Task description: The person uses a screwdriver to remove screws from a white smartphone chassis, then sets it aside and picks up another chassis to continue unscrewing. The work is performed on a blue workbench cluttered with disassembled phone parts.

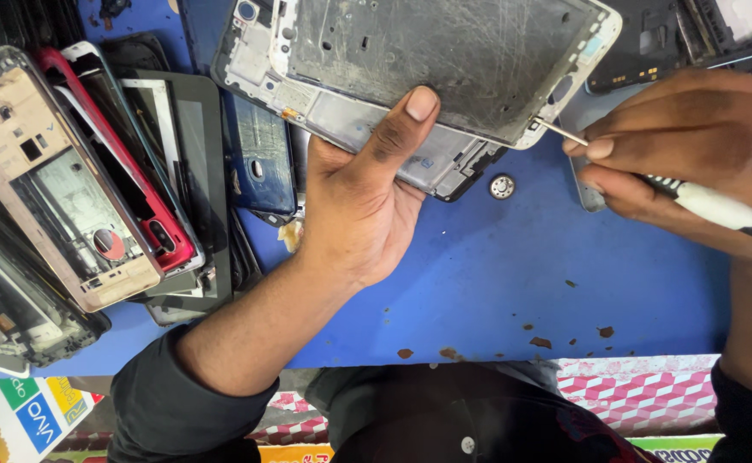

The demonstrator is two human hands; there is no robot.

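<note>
Bare scratched metal: the phone frame (419,73) sits at 12 o'clock in my view, raised off the blue table (479,283). My left hand (354,201) has its grip clamped on the frame's lower edge, thumb pressed on the metal face, fingers hidden beneath. My right hand (693,150) at 3 o'clock pinches a thin screwdriver (710,206), black-and-white handle, with its tip (540,123) touching the frame's right corner.

Risks, as I judge them:
- Tip bears on a thin corner; a slip would gouge the frame or jab toward my left thumb.
- Frame held along one edge only; pressure at the corner could twist it loose.
- Small round part (502,186) lies loose just below the frame; a dropped frame could knock it into the heap of phone housings (93,180) at 9 o'clock.
</note>
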